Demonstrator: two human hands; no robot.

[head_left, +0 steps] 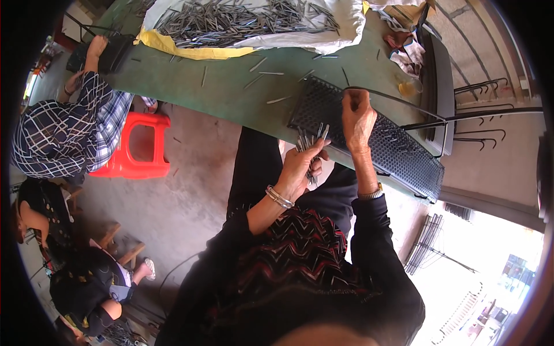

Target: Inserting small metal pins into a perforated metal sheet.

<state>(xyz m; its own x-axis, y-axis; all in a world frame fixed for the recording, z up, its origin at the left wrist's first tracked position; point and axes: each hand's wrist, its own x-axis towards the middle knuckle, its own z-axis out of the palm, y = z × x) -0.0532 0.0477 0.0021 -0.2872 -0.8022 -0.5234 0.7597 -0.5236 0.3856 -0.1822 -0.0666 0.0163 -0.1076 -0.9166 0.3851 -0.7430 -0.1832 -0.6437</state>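
Note:
My left hand (297,170) is wrapped around a bundle of thin grey metal strips (309,140), whose ends stick out above and below the fingers. My right hand (359,121) is raised over a long black rack (326,106) full of small holes, its thumb and fingers pinched together. Whatever is between those fingertips is too small to make out. Several strips (398,141) appear to stand in the rack's holes further right. The rack rests at the near edge of the green table (190,95), tilted down to the right.
A white sack (352,34) with a yellow border holds a heap of similar strips (242,23); loose ones lie on the table. A small amber cup (408,86) and a cloth (408,55) sit at right. Co-workers sit at left, near a red stool (138,158).

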